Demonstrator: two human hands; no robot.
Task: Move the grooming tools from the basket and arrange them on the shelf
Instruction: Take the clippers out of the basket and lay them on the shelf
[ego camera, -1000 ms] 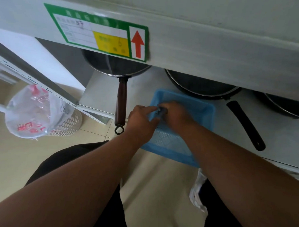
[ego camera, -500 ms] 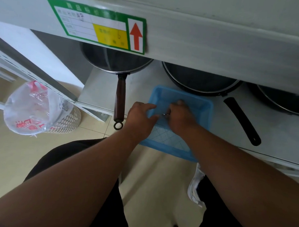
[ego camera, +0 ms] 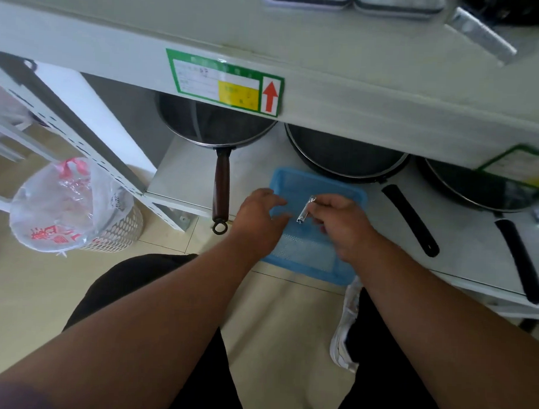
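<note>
Since the earlier frames both hands are sitting higher above the blue basket [ego camera: 349, 194], and a small shiny metal grooming tool [ego camera: 306, 209], which looks like a nail clipper, is now showing clearly between them. Fingertips of the right hand [ego camera: 343, 221] are pinching the tool at its right side, holding it tilted over the middle of the basket, one end pointing up toward the basket's far rim and the other down toward its mesh floor. Beside it, the left hand [ego camera: 260, 218] is hovering over the basket's left edge with its fingers spread and loose, gripping nothing; its fingertips are lying near the tool, but whether they are touching it cannot be told.

On the lower shelf [ego camera: 186, 176] the basket is sitting with its near edge hanging slightly over the shelf front. Left of the basket a pan with a brown wooden handle [ego camera: 222, 183] is resting, its handle ring poking past the shelf edge. Behind and to the right of the basket two dark pans with black handles [ego camera: 411, 219] are lying. Directly above the basket a green and yellow label with a red arrow [ego camera: 225, 83] is sticking to the front of the upper shelf. Well to the basket's left, a white bin lined with a clear bag [ego camera: 73, 206] is standing on the floor.
</note>
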